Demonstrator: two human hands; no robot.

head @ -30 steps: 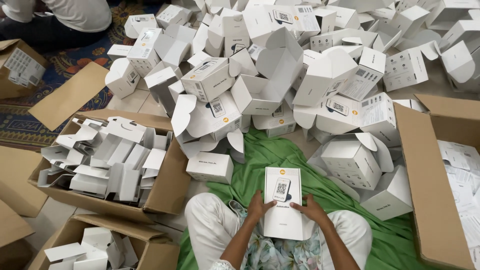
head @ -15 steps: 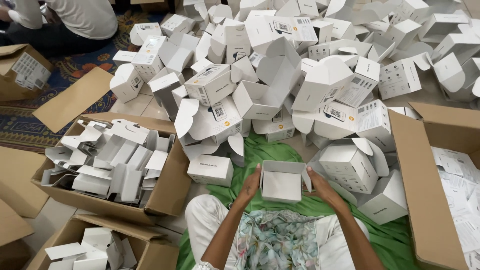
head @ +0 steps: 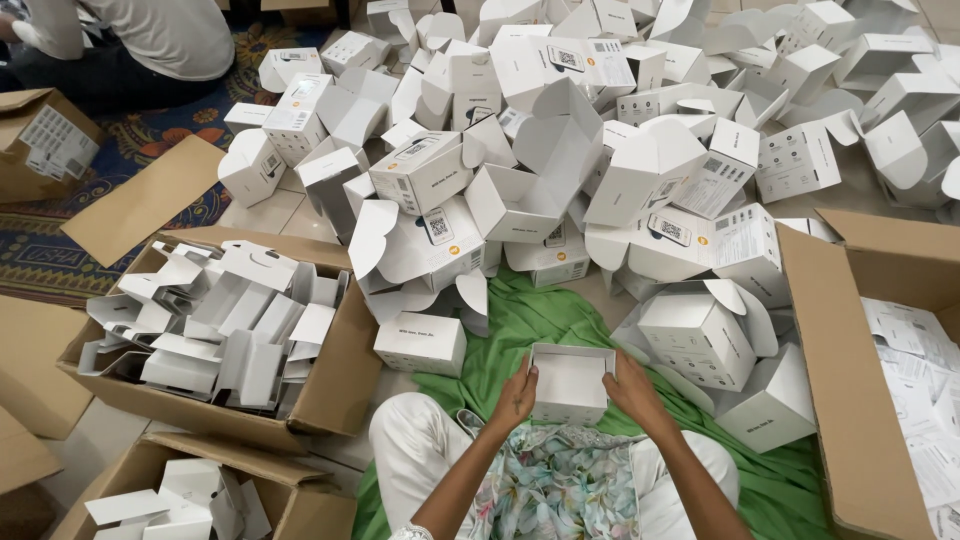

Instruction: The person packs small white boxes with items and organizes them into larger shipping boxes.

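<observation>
I hold a small white open-topped box (head: 570, 382) over my lap, its hollow inside facing up. My left hand (head: 515, 398) grips its left side and my right hand (head: 633, 388) grips its right side. A closed white box (head: 420, 343) lies on the green cloth (head: 540, 322) just left of my hands. Another white box with open round flaps (head: 697, 335) stands to the right.
A big heap of white boxes with open flaps (head: 560, 150) fills the floor ahead. A cardboard carton of folded white inserts (head: 225, 330) stands at left, another carton (head: 190, 495) below it, and a carton of printed sheets (head: 890, 370) at right. Another person (head: 130, 45) sits at top left.
A second ago I held a flat white box with its printed face up; it has since been turned so that its open hollow faces up, with my hands on its two sides.
</observation>
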